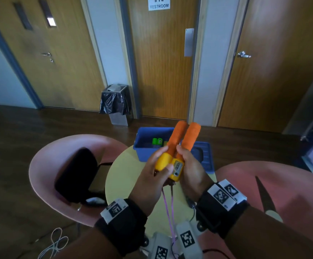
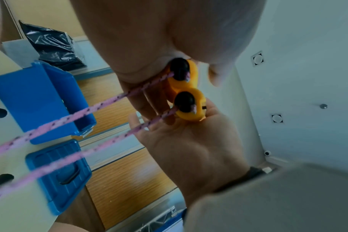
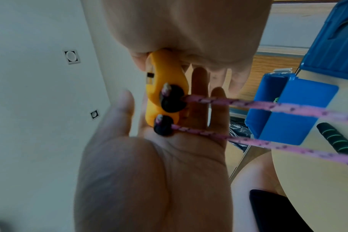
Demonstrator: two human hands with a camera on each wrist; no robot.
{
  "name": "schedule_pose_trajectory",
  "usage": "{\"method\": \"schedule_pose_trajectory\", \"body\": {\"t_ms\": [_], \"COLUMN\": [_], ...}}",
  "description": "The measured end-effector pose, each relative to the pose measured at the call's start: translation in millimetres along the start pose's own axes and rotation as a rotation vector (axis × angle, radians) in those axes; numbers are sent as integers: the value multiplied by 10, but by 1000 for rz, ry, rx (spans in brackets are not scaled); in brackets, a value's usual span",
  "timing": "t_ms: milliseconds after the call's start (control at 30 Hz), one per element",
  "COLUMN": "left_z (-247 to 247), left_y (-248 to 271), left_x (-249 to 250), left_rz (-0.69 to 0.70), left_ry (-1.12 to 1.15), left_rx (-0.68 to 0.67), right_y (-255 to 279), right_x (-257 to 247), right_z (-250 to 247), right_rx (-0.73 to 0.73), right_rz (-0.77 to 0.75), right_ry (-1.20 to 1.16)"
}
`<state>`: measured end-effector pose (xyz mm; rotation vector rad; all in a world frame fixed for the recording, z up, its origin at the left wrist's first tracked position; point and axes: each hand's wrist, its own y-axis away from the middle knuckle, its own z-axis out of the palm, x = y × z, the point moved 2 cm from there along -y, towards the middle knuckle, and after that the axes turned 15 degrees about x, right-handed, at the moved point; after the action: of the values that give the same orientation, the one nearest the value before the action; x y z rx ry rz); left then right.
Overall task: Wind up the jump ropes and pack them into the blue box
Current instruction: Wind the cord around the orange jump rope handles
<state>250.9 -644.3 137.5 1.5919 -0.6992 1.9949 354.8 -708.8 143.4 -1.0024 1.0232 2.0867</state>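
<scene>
Over the round yellow table (image 1: 125, 176) I hold a jump rope's two orange handles (image 1: 181, 139) upright and side by side. My left hand (image 1: 161, 159) grips the yellow base of the left handle, thumb across it. The other handle is held by my right hand (image 1: 185, 157). The pink rope (image 1: 167, 208) hangs from both bases toward my lap. From below, the yellow handle ends (image 2: 186, 92) (image 3: 165, 87) sit between both palms, and the rope (image 2: 85, 111) (image 3: 268, 105) runs off taut. The blue box (image 1: 148, 152) (image 2: 30, 97) (image 3: 300, 109) stands just behind, with green handles (image 1: 157, 141) inside.
The blue lid (image 1: 208, 157) (image 2: 56, 172) lies right of the box. A black handle with green stripes (image 3: 336, 139) rests on the table. Pink chairs (image 1: 58, 165) (image 1: 282, 184) flank the table; the left one holds a black bag (image 1: 77, 174). A lined bin (image 1: 115, 103) stands by the doors.
</scene>
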Motion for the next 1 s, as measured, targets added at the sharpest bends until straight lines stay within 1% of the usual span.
{"method": "schedule_pose_trajectory", "body": {"t_ms": [100,167,200,233,300,333,367,400,433,467,500,533,567,600,667,700,767,867,933,1000], "left_z": [-10,-43,-67,-96,-172,-221,-269,-316,-356,-389,-411,-429,-445,-456,-462,-454,-433,-435,-446,-425], "left_y": [-12,-37,-53,-76,-129,-159,-190,-222,-249,-270,-288,-301,-317,-330,-359,-366,-358,-307,-258,-201], "left_x": [-36,-45,-49,-57,-78,-92,-101,-109,-108,-98,-76,-43,-2,43,122,154,178,125,57,9], "left_rz": [30,20,6,-11,-55,-83,-113,-146,-180,-215,-240,-254,-265,-275,-288,-280,-240,-164,-103,-43], "left_ry": [-28,-65,-79,-91,-131,-160,-195,-234,-263,-281,-291,-307,-334,-369,-433,-447,-430,-348,-270,-215], "left_rx": [3,29,41,47,50,43,29,4,-38,-100,-182,-264,-337,-398,-471,-473,-428,-316,-229,-108], "right_y": [6,-39,-42,-56,-80,-68,-27,-3,36,71,106,85,45,29,30,41,45,41,40,45], "right_x": [4,26,18,10,-48,-107,-179,-246,-303,-313,-291,-237,-175,-124,-81,-74,-76,-92,-114,-137], "right_z": [1,-40,-84,-142,-286,-349,-397,-436,-446,-427,-412,-432,-443,-429,-362,-335,-300,-265,-241,-217], "right_rx": [21,47,84,155,336,388,393,320,182,-2,-175,-305,-380,-422,-401,-381,-320,-242,-217,-199], "right_rz": [17,-33,-70,-102,-199,-289,-417,-591,-778,-942,-1055,-1134,-1165,-1177,-1180,-1181,-1140,-1159,-1151,-1137], "right_ry": [119,250,326,408,501,543,629,758,946,1158,1411,1615,1758,1834,1861,1838,1804,1814,1806,1783]}}
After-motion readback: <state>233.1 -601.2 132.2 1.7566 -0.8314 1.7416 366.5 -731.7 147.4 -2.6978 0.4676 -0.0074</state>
